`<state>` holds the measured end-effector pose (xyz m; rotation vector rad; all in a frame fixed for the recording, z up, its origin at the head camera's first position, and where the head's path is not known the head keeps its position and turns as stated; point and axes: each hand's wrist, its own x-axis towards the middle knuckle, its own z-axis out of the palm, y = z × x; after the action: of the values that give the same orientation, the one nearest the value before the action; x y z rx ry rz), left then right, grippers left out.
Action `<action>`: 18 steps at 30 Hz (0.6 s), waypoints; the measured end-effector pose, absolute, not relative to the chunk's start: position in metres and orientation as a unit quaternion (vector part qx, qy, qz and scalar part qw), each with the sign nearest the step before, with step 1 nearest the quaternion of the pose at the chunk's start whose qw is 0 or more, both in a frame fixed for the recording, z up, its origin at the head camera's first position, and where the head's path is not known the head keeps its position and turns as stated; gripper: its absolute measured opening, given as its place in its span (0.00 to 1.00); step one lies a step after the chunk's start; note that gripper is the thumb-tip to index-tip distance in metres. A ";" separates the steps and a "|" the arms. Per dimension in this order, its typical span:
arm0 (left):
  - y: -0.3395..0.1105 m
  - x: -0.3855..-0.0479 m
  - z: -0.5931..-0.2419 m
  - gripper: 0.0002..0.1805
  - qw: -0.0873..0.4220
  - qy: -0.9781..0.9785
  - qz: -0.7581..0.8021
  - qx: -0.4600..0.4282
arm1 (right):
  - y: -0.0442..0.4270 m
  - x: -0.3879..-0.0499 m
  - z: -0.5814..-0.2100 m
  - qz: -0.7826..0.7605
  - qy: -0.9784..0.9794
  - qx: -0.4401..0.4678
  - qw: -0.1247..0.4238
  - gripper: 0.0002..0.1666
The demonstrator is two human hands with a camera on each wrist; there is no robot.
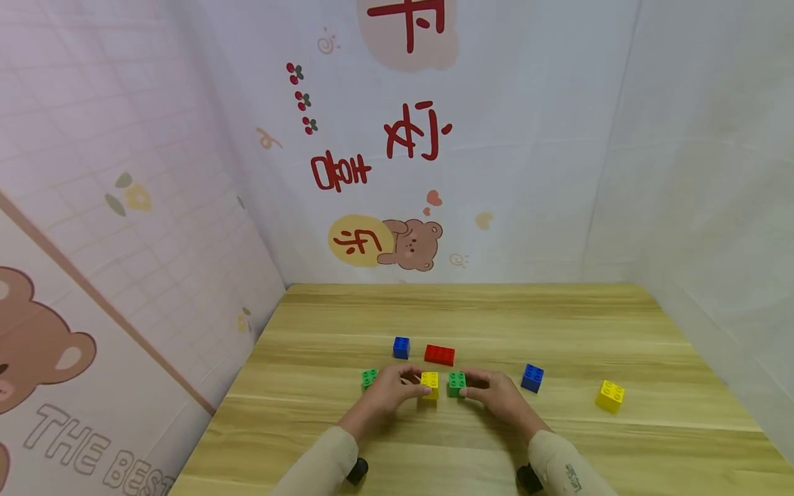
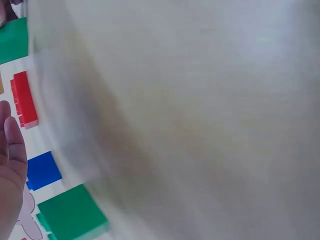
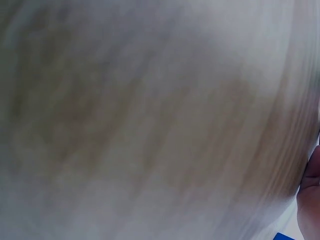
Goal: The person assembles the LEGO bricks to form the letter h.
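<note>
In the head view my left hand [image 1: 393, 387] pinches a yellow toy brick [image 1: 430, 385] between thumb and fingers. My right hand [image 1: 493, 393] grips a green toy brick [image 1: 457, 384] just right of it, with a small gap between the two bricks. Another green brick [image 1: 369, 377] sits beside the left hand, partly covered by it. Beyond the hands lie a blue brick [image 1: 401, 348] and a longer red brick [image 1: 440, 355]. The left wrist view catches the left hand [image 2: 12, 165] at its edge, near the red, blue and green bricks. Only a sliver of the right hand [image 3: 310, 200] enters the right wrist view.
To the right of the right hand stands a blue brick [image 1: 532, 378], and farther right a yellow brick [image 1: 611, 396]. All rest on a wood-grain table [image 1: 471, 310]. Printed white cloth [image 1: 527, 151] hangs behind it and along both sides.
</note>
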<state>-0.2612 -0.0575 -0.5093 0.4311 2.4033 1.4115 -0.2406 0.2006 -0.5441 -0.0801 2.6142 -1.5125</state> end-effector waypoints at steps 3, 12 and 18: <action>-0.052 -0.268 -0.505 0.18 0.139 0.843 0.494 0.158 | 0.202 -0.242 -0.543 -0.501 0.863 -0.029 0.059 0.24; -0.038 -0.277 -0.501 0.18 0.106 0.848 0.495 0.161 | 0.203 -0.240 -0.546 -0.512 0.855 -0.042 0.067 0.25; -0.025 -0.281 -0.500 0.17 0.099 0.842 0.502 0.169 | 0.205 -0.244 -0.549 -0.517 0.853 -0.041 0.066 0.27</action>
<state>-0.2815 -0.0251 -0.5000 0.5009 2.4912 1.4864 -0.2436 0.2046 -0.5485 -0.1229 2.5710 -1.5576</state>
